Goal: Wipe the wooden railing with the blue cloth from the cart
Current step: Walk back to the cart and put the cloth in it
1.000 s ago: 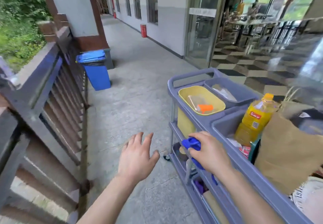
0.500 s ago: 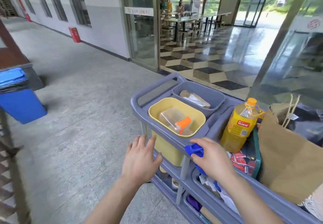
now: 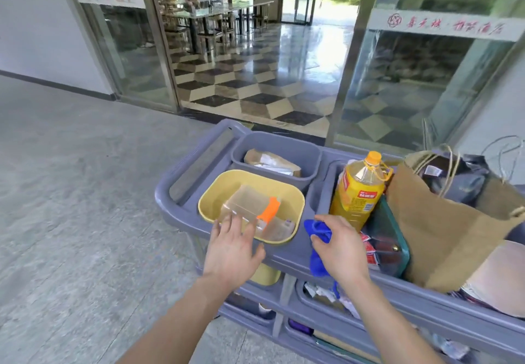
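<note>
right hand (image 3: 341, 247) gripping blue cloth (image 3: 318, 231) (bunched), over cart (image 3: 181, 176) rim

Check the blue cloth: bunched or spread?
Bunched. The right hand grips the blue cloth as a crumpled wad, a tail hanging over the rim of the cart.

Under the right hand (image 3: 342, 251) we see only part of the blue cloth (image 3: 317, 230); the palm hides the rest. Right of that hand the cart (image 3: 287, 258) is cut off; lower-shelf items (image 3: 324, 295) are indistinct.
</note>
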A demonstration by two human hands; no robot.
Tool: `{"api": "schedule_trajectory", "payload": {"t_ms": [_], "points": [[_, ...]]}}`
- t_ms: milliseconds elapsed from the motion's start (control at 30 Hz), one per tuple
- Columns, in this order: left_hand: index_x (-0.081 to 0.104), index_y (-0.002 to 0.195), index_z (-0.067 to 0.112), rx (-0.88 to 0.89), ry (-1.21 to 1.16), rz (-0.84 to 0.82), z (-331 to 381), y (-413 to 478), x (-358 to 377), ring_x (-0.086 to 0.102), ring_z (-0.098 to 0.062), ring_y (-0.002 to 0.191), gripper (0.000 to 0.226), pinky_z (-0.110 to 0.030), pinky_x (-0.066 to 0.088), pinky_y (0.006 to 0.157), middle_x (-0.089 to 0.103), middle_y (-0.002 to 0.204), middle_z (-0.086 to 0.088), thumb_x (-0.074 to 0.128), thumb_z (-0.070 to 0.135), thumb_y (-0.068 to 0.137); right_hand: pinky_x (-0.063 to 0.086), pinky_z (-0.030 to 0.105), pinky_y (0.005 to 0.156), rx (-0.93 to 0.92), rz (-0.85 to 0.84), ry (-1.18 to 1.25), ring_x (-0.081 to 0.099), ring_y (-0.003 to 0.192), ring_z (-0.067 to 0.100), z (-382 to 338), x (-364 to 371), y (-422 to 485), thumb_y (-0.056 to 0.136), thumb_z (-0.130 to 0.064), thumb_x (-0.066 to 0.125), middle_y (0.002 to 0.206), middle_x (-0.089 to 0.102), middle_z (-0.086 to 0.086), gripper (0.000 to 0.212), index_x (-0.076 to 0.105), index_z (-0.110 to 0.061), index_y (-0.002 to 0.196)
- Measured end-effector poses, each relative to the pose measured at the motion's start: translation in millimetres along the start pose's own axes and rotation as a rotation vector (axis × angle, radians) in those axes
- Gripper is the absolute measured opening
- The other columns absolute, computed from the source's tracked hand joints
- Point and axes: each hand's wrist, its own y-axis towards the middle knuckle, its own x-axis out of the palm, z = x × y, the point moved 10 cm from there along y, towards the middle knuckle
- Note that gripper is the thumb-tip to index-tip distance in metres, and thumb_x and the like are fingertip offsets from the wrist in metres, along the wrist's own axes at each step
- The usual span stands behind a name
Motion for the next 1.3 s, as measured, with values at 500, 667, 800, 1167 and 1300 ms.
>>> {"api": "schedule_trajectory", "payload": {"t_ms": [500, 667, 800, 1167, 1300], "points": [[0.030, 0.150, 0.031, 0.095, -0.032, -0.111, 10, 77, 70, 0.027, -0.036, 0.146, 0.064, -0.064, 0.022, 0.117, 0.042, 0.149, -0.014, 0.022, 0.053, 0.090, 0.052, 0.035, 0.083, 0.195, 0.316, 0.092, 0.056, 0.102, 0.019, 28, 43, 25, 0.076, -0.012, 0.072, 0.120, 0.053, -0.002, 0.042, 0.060, -0.027, 0.113], [0.021, 0.154, 0.032, 0.126, -0.048, -0.156, 9, 76, 81, 0.025, -0.035, 0.146, 0.067, -0.063, 0.025, 0.115, 0.040, 0.149, -0.013, 0.021, 0.054, 0.090, 0.052, 0.042, 0.082, 0.126, 0.255, -0.304, 0.049, 0.105, 0.028, 16, 69, 18, 0.081, -0.020, 0.067, 0.134, 0.047, 0.004, 0.040, 0.056, -0.024, 0.119], [0.033, 0.148, 0.028, 0.143, -0.066, -0.200, 10, 77, 85, 0.025, -0.034, 0.145, 0.067, -0.061, 0.028, 0.114, 0.037, 0.152, -0.011, 0.020, 0.055, 0.088, 0.051, 0.040, 0.084, 0.124, 0.233, -0.393, 0.048, 0.101, 0.028, 15, 76, 22, 0.087, -0.028, 0.058, 0.129, 0.048, 0.003, 0.035, 0.053, -0.022, 0.120], [0.051, 0.129, 0.025, 0.192, -0.043, -0.195, 18, 74, 79, 0.038, -0.034, 0.136, 0.049, -0.057, 0.039, 0.104, 0.050, 0.138, -0.010, 0.028, 0.049, 0.093, 0.049, 0.040, 0.088, 0.188, 0.210, -0.419, 0.045, 0.108, 0.029, 16, 78, 21, 0.086, -0.032, 0.055, 0.128, 0.050, 0.004, 0.036, 0.053, -0.020, 0.120], [0.052, 0.127, 0.026, 0.200, -0.028, -0.183, 18, 74, 76, 0.041, -0.032, 0.132, 0.049, -0.056, 0.038, 0.103, 0.051, 0.133, -0.011, 0.027, 0.049, 0.091, 0.050, 0.043, 0.088, 0.192, 0.188, -0.349, 0.044, 0.110, 0.030, 17, 77, 19, 0.085, -0.035, 0.057, 0.134, 0.045, 0.002, 0.039, 0.051, -0.024, 0.123]]}}
